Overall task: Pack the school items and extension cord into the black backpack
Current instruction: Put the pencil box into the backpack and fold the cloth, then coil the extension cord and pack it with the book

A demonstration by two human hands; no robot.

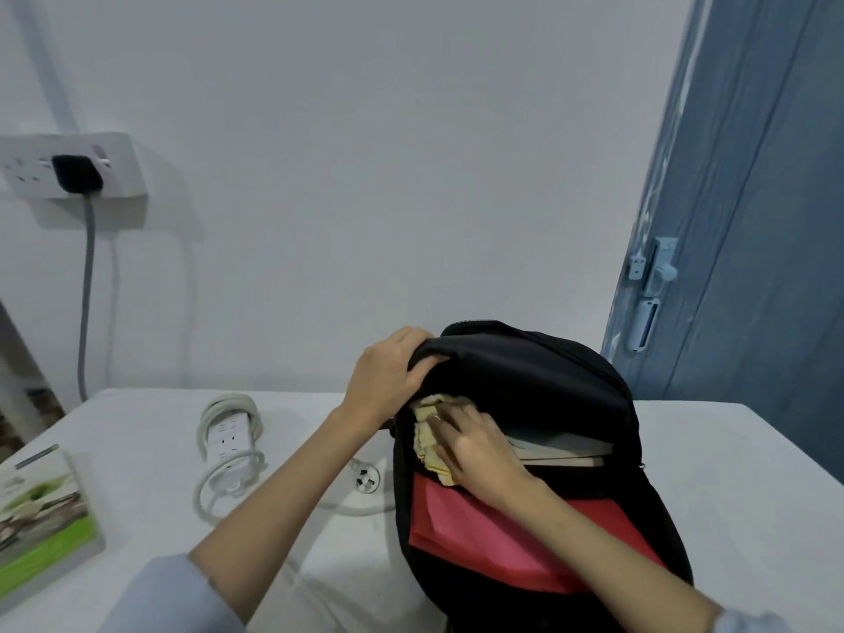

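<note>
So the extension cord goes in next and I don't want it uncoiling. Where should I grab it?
Grip across the middle of the extension cord, from above, fingers spanning the socket block and the cord loops wrapped round it. It lies flat on the table, and its plug trails loose.

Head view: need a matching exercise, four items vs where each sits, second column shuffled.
Items:
1. extension cord
2. green-covered book
3. yellowed paper stack
4. black plug

Places:
A. in the wall socket, upper left
B. inside the black backpack, under the right hand
C. coiled on the table, left of the backpack
D. at the table's left edge

Pairs: 1-C, 2-D, 3-B, 4-A
</note>
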